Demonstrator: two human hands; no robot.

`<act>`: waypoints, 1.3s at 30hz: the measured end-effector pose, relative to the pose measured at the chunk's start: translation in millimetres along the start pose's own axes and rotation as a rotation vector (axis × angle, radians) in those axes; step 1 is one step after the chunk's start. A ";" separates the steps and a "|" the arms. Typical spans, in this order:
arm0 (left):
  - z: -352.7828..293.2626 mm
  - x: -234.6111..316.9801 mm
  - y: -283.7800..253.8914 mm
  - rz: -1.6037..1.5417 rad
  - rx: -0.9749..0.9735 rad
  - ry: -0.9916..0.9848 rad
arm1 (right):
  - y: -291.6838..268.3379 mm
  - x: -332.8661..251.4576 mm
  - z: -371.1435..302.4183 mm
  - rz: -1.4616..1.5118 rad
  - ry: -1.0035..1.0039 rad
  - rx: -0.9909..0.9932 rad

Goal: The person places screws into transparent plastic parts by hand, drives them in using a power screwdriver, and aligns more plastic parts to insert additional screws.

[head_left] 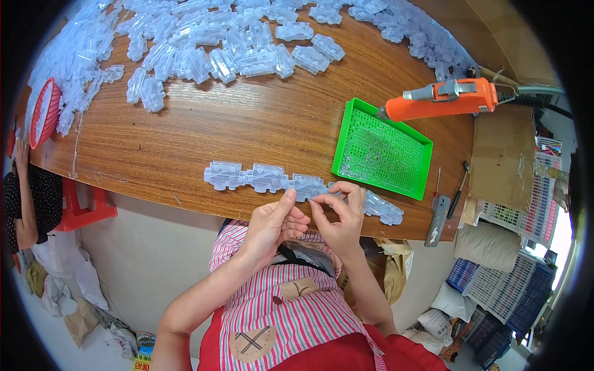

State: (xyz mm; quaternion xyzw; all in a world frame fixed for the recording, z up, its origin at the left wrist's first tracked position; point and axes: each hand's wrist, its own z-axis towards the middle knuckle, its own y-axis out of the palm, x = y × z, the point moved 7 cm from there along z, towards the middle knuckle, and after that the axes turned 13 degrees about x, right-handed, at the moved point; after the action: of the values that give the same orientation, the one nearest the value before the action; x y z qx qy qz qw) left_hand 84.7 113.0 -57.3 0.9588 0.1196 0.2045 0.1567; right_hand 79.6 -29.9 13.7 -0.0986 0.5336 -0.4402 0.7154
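Note:
A row of clear plastic toy-vehicle-shaped pieces [224, 175] lies along the table's near edge. My left hand [267, 227] is just in front of the row, palm turned inward and fingers loosely curled, its raised thumb apart from them beside the third piece [305, 184]. Nothing shows in it. My right hand [341, 221] is bent over the right part of the row, thumb and forefinger pinched together by that same piece. Whatever is between those fingertips is too small to make out. The right hand partly covers the pieces beyond, and another clear piece [385, 208] shows past it.
A green perforated tray [427, 162] holds many small metal screws. Above it hangs an orange electric screwdriver [442, 100]. A grey phone-like object [439, 220] and thin tools lie at right. Heaped clear pieces [241, 49] cover the far side. Another person's arm [25, 198] is at left.

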 end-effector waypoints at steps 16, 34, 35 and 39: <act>9.2 0.2 0.5 0.102 0.041 -0.082 | 4.5 1.3 0.1 -0.046 0.030 -0.072; -25.7 15.0 42.2 -0.284 -0.404 -0.137 | -13.9 -57.2 2.1 -0.100 -0.082 -0.130; -24.7 16.7 41.3 -0.299 -0.363 -0.133 | -15.0 -57.3 0.3 -0.127 -0.083 -0.130; -25.5 16.6 42.3 -0.276 -0.411 -0.116 | -13.7 -56.9 -2.8 -0.165 -0.051 -0.130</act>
State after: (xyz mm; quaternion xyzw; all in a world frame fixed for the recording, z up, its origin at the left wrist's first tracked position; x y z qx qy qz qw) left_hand 95.5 85.3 -14.6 0.8915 0.1961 0.1459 0.3815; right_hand 67.7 4.8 59.5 -0.1999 0.5328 -0.4594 0.6820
